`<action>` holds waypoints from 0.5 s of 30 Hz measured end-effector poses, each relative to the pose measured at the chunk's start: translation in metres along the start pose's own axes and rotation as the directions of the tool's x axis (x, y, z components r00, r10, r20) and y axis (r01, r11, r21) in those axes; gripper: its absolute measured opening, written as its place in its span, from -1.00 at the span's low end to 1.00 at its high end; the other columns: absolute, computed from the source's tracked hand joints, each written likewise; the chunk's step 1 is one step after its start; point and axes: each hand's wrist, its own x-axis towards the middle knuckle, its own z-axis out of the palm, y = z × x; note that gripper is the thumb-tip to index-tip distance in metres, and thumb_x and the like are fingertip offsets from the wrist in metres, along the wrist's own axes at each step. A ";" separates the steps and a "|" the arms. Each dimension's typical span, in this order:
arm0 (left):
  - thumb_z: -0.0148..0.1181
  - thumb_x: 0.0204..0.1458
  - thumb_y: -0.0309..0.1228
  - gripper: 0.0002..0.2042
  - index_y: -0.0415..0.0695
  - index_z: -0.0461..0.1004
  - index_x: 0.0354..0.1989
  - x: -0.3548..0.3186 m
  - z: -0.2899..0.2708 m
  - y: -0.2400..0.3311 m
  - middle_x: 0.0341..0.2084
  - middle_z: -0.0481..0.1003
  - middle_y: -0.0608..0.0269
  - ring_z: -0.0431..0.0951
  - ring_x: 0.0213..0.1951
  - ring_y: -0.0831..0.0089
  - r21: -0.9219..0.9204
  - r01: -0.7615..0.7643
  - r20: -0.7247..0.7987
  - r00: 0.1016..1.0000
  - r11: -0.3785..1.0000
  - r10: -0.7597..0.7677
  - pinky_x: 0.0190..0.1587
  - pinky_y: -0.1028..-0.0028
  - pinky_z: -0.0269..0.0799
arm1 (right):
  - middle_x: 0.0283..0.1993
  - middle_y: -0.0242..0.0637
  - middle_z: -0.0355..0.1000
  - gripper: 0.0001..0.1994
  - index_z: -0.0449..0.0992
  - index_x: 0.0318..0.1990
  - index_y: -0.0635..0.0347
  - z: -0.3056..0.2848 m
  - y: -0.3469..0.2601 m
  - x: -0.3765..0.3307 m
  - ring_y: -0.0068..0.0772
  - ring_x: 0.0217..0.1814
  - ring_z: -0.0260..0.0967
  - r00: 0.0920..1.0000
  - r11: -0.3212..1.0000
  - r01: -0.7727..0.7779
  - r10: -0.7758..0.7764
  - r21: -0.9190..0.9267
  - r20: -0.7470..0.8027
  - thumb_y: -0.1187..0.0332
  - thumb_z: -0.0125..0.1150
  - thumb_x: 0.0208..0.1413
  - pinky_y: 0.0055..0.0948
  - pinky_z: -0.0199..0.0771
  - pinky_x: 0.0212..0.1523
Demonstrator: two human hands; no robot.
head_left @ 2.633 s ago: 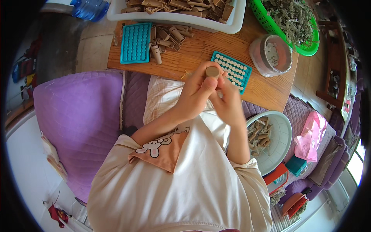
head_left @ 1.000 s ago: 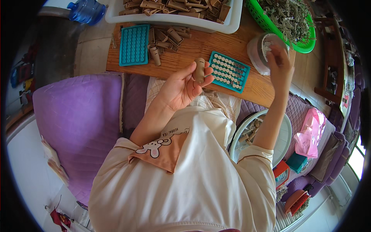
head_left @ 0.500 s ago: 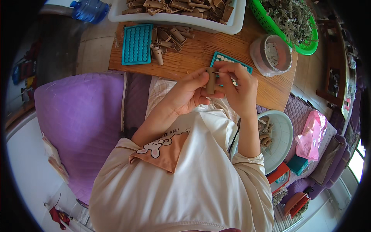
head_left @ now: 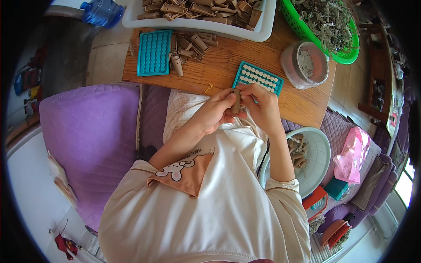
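Note:
My left hand (head_left: 215,113) is closed around a small brown tube (head_left: 236,105), held upright just off the table's near edge. At its upper end, the thumb and fingers of my right hand (head_left: 263,106) are pinched together against the tube; anything between those fingertips is too small to make out. Just beyond my hands lies a teal tray (head_left: 280,81) with rows of small white round pieces. Farther left is a second teal tray (head_left: 153,53) with rows of round hollows, beside a loose pile of brown tube-shaped pieces (head_left: 193,47).
On the wooden table (head_left: 219,61) stand a white bin (head_left: 263,33) of brown pieces, a bagged round tub (head_left: 302,65) and a green basket (head_left: 294,27) of dried plant material. A pale basin (head_left: 318,162) with brown pieces sits right of my right forearm. A yellow scrap (head_left: 209,88) lies nearby.
Both hands have come down and slightly left with the brown tube, uncovering more of the tray of white pieces. My right fingertips have closed in on the tube's upper end.

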 end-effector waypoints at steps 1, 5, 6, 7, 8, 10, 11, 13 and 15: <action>-0.22 0.09 -0.25 -0.72 -0.12 0.20 -0.10 0.000 0.000 0.000 -0.40 0.41 0.30 0.51 -0.42 0.49 -0.007 0.007 -0.012 1.000 1.000 -0.007 -0.66 0.73 0.29 | -0.36 -0.20 0.42 -0.94 0.35 -0.45 0.31 -0.001 0.000 0.000 -0.29 -0.44 0.40 1.000 1.000 0.000 0.000 -0.004 0.024 0.59 0.02 -0.15 -0.50 0.39 -0.48; -0.22 0.09 -0.26 -0.73 -0.12 0.20 -0.10 0.001 0.002 0.000 -0.36 0.41 0.27 0.50 -0.44 0.51 -0.050 0.010 -0.006 1.000 0.999 -0.011 -0.65 0.72 0.29 | -0.31 -0.19 0.40 -0.94 0.31 -0.47 0.36 -0.005 -0.004 0.004 -0.46 -0.33 0.38 0.990 0.992 -0.111 0.106 0.058 0.090 0.68 -0.06 -0.11 -0.53 0.44 -0.37; -0.22 0.09 -0.26 -0.73 -0.12 0.21 -0.11 0.001 0.004 0.001 -0.35 0.41 0.25 0.50 -0.44 0.52 -0.057 -0.008 0.003 1.000 0.998 0.008 -0.66 0.73 0.28 | -0.31 -0.19 0.40 -0.94 0.31 -0.47 0.36 -0.006 -0.005 0.004 -0.46 -0.33 0.38 0.991 0.993 -0.108 0.102 0.057 0.090 0.68 -0.06 -0.11 -0.53 0.44 -0.37; -0.22 0.09 -0.26 -0.73 -0.12 0.21 -0.12 0.001 0.005 0.002 -0.34 0.41 0.24 0.49 -0.45 0.52 -0.064 -0.027 0.010 1.000 0.998 0.028 -0.66 0.73 0.27 | -0.31 -0.21 0.40 -0.93 0.31 -0.45 0.36 -0.006 -0.005 0.004 -0.47 -0.34 0.37 0.990 0.988 -0.122 0.114 0.094 0.083 0.68 -0.08 -0.10 -0.54 0.44 -0.37; -0.22 0.09 -0.26 -0.73 -0.12 0.21 -0.12 0.001 0.007 0.002 -0.34 0.41 0.24 0.49 -0.45 0.52 -0.064 -0.030 0.010 0.999 0.998 0.031 -0.66 0.73 0.27 | -0.31 -0.22 0.40 -0.92 0.31 -0.43 0.37 -0.005 -0.005 0.004 -0.49 -0.34 0.37 0.989 0.982 -0.136 0.127 0.131 0.077 0.68 -0.10 -0.09 -0.54 0.44 -0.36; -0.21 0.08 -0.27 -0.77 -0.10 0.23 -0.17 0.002 0.011 0.003 -0.47 0.37 0.37 0.49 -0.48 0.55 -0.048 -0.045 0.009 0.999 0.998 0.045 -0.66 0.74 0.26 | -0.40 -0.21 0.39 -0.90 0.34 -0.41 0.33 -0.004 -0.003 0.003 -0.43 -0.40 0.38 0.995 0.990 -0.093 0.090 0.107 0.038 0.66 -0.06 -0.11 -0.55 0.42 -0.41; -0.21 0.08 -0.27 -0.77 -0.10 0.23 -0.17 0.003 0.010 0.001 -0.47 0.37 0.37 0.49 -0.48 0.55 -0.047 -0.047 0.011 0.999 0.998 0.047 -0.66 0.74 0.26 | -0.48 -0.19 0.39 -0.88 0.37 -0.38 0.30 -0.003 -0.001 0.002 -0.38 -0.46 0.40 0.999 0.995 -0.054 0.054 0.083 -0.001 0.64 -0.02 -0.13 -0.56 0.39 -0.46; -0.22 0.09 -0.27 -0.76 -0.11 0.23 -0.15 0.005 0.008 -0.004 -0.52 0.34 0.38 0.45 -0.54 0.59 0.009 -0.031 0.032 0.999 0.999 0.031 -0.68 0.74 0.21 | -0.44 -0.19 0.39 -0.86 0.36 -0.35 0.29 -0.009 0.002 -0.002 -0.38 -0.42 0.39 0.997 0.997 -0.061 0.060 0.035 0.049 0.63 -0.03 -0.11 -0.56 0.39 -0.42; -0.21 0.09 -0.28 -0.76 -0.12 0.23 -0.15 0.005 0.012 -0.003 -0.53 0.32 0.39 0.43 -0.56 0.60 0.037 -0.013 0.071 0.997 0.999 0.010 -0.69 0.74 0.18 | -0.40 -0.19 0.38 -0.85 0.36 -0.32 0.29 -0.017 0.004 -0.007 -0.39 -0.37 0.38 0.993 0.998 -0.066 0.066 -0.012 0.100 0.63 -0.04 -0.10 -0.56 0.39 -0.38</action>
